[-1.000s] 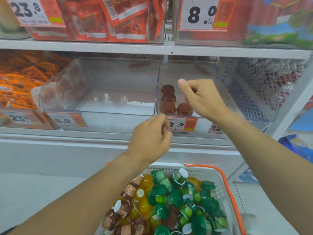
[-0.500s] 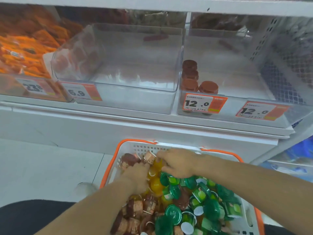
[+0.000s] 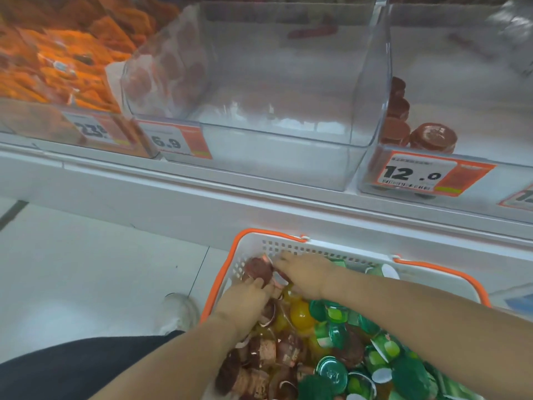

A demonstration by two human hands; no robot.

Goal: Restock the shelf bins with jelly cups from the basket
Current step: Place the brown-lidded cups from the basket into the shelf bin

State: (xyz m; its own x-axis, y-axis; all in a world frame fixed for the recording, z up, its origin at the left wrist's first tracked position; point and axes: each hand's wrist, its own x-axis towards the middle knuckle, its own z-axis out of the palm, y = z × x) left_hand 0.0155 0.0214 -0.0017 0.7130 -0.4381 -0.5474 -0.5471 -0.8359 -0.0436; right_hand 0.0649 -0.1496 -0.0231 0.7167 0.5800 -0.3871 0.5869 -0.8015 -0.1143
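Observation:
A white basket [image 3: 291,247] with orange handles sits below the shelf, full of brown, yellow [image 3: 301,313] and green jelly cups [image 3: 331,372]. Both hands are down in its far left corner. My left hand [image 3: 248,297] curls its fingers around a brown jelly cup [image 3: 259,268]. Beside it, my right hand [image 3: 306,273] reaches over another brown cup [image 3: 279,280], its fingers bent onto it. On the shelf, the clear middle bin [image 3: 277,133] holds nothing. The right bin [image 3: 476,157], tagged 12.0, has a few brown cups [image 3: 432,138] at its front left.
A bin of orange packets [image 3: 57,62] stands on the shelf's left. The white shelf ledge [image 3: 202,194] juts out above the basket. A shoe [image 3: 178,313] rests on the white floor left of the basket, and a dark trouser leg [image 3: 72,368] fills the lower left.
Both hands came down from the right shelf bin into the basket and shifted to its far left corner, onto brown cups. The view tilted down and moved closer.

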